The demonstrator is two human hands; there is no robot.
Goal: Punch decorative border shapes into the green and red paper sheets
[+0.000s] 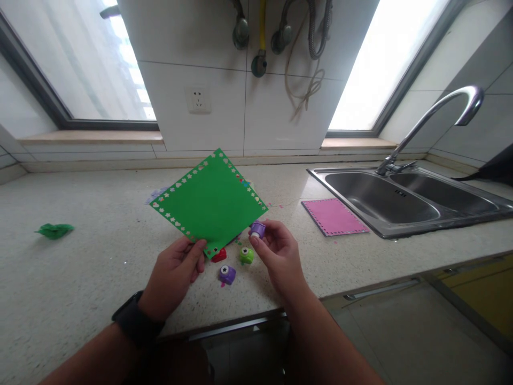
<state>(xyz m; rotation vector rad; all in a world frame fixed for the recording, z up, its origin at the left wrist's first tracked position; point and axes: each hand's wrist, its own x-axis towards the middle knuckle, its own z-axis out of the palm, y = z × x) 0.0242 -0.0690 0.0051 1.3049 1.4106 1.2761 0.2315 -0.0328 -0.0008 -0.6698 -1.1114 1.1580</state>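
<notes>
My left hand (182, 266) pinches a green sheet of paper (212, 200) by its lower corner area, thumb on top. Small cut-out shapes run along several of the sheet's edges. Between the thumb and fingers of my right hand (280, 254) is a purple craft punch (257, 230), close to the sheet's right corner; whether it touches the paper I cannot tell. On the counter below lie a second purple craft punch (227, 274), a lime-green craft punch (246, 255) and a red craft punch (219, 255), which the sheet partly hides.
A pink sheet stack (334, 216) with a punched border lies beside the steel sink (360, 198) and its tap (433, 115). Crumpled green material (55, 230) rests at far left on the speckled counter (96, 267). Purple scraps (158, 194) show behind the green sheet.
</notes>
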